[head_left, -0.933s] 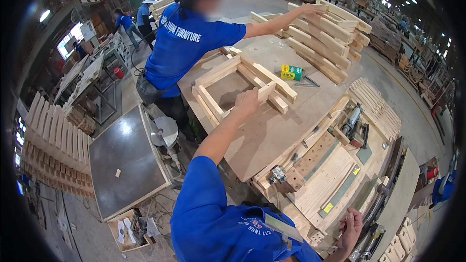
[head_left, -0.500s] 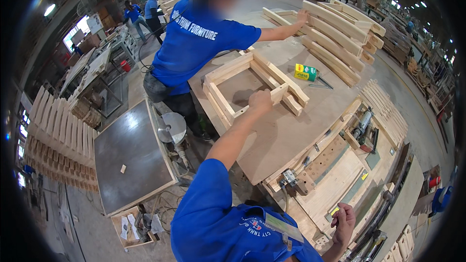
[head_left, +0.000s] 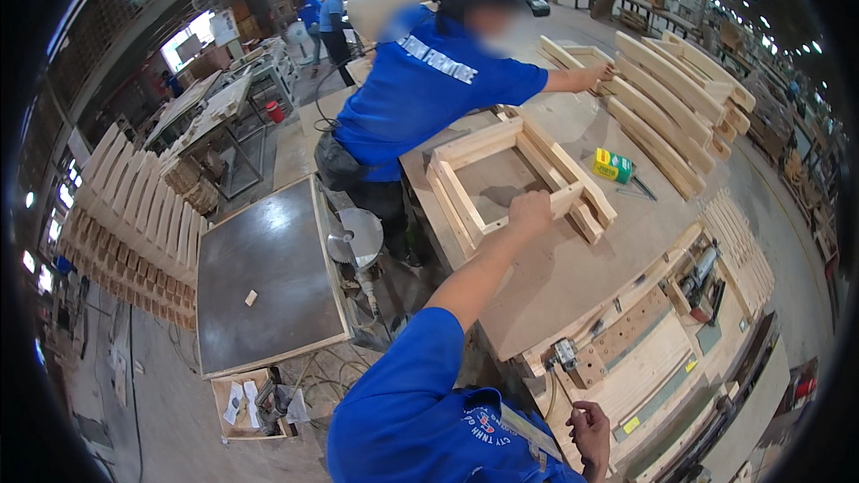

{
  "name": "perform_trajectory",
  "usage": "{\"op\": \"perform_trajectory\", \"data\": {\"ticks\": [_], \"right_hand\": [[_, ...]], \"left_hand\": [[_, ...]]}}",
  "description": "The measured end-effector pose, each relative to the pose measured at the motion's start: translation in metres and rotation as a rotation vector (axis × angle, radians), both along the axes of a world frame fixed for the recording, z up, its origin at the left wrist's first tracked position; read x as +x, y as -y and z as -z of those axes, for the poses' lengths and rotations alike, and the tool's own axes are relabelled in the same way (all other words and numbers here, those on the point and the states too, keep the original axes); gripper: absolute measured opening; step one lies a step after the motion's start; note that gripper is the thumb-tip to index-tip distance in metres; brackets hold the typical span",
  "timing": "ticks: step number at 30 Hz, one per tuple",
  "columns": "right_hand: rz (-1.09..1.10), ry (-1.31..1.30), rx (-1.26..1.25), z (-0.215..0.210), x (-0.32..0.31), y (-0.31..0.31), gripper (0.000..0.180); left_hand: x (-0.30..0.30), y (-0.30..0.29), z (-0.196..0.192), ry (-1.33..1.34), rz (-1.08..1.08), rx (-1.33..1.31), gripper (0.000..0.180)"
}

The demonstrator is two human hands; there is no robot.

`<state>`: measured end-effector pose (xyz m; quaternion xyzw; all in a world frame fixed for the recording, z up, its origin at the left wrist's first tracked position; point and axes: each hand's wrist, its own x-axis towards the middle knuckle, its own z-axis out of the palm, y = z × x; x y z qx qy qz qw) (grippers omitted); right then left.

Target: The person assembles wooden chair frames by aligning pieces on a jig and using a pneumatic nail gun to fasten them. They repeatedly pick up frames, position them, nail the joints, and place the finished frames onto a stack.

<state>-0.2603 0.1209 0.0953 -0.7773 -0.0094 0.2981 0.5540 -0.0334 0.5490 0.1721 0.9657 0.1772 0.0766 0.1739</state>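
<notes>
Currently, the left grip (head_left: 532,213) is clamping on the near rail of a pale wooden frame (head_left: 569,170), the fingers closing over the wood from above. The frame is lying on the brown tabletop (head_left: 537,313), its left side sitting close to the edge. The right grip (head_left: 591,434) is hanging beside the wooden jig (head_left: 658,358), well apart from the frame; its fingers are curling loosely, and whether they are holding anything cannot be told.

Risk findings, by judgement, are following. One hand alone is steadying the frame, at one rail; an uneven pull could be swinging the far corner round, racking joints whose soundness is not showing. A shove leftward could be tipping the frame over the edge. A swing to the right could be striking the green-and-yellow can (head_left: 612,165), which is lying near the frame.

A co-worker (head_left: 429,89) is leaning across the far side, one hand (head_left: 598,79) touching or nearly touching the timber stack (head_left: 662,148). Those pieces are resting loosely one upon another, so a careless tug could be bringing some down. A round metal disc (head_left: 356,237), apparently a saw blade, is standing exposed near the co-worker's legs; a backward step could be causing contact.
</notes>
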Motion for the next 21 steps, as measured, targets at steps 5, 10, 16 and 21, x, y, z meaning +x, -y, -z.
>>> {"op": "perform_trajectory", "data": {"ticks": [5,10,16,21], "right_hand": [[-0.017,-0.041,-0.103,0.015,0.003,-0.008,0.031],[-0.085,-0.014,-0.112,0.018,0.007,-0.021,0.032],[-0.296,0.107,-0.208,0.017,0.003,-0.038,0.040],[-0.438,0.093,-0.185,0.003,0.009,-0.043,0.057]], "left_hand": [[-0.002,-0.002,0.001,0.026,0.025,-0.018,0.031],[-0.003,-0.006,0.000,0.027,0.011,-0.031,0.027],[-0.006,0.000,-0.005,0.016,0.025,-0.025,0.026],[-0.007,0.001,-0.007,-0.021,0.027,-0.047,0.025]]}}
